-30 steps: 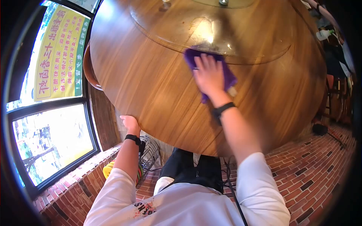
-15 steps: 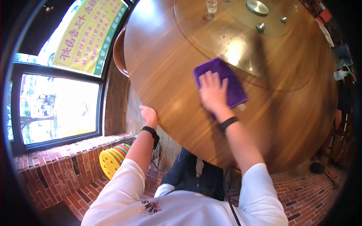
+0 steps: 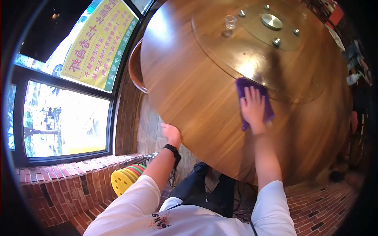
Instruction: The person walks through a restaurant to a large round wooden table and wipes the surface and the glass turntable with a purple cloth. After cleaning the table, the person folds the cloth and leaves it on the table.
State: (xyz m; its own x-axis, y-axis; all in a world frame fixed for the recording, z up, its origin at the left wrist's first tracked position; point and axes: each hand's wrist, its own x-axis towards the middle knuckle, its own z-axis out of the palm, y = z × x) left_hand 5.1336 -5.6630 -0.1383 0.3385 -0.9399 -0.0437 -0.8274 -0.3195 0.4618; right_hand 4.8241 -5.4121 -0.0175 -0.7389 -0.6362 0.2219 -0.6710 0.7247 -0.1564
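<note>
My right hand [image 3: 254,108] lies flat with its fingers spread on a purple cloth [image 3: 244,84], pressing it onto the round wooden table [image 3: 197,98]. The cloth lies beside the edge of the glass turntable [image 3: 224,51]. At the table's left rim is my left hand [image 3: 172,134], its fingers bent at the edge and partly hidden. A small clear cup [image 3: 230,22] stands on the turntable, with a round metal hub [image 3: 271,21] to its right.
Stacked stools with a yellow top [image 3: 121,181] stand at the lower left, by the brick ledge [image 3: 71,170]. A wooden chair [image 3: 136,69] touches the table's left side. Beyond the right side is a spray bottle [image 3: 353,78].
My right hand and the purple cloth have moved right along the table. The view has shifted, so my left hand, still at the rim, appears lower and further right.
</note>
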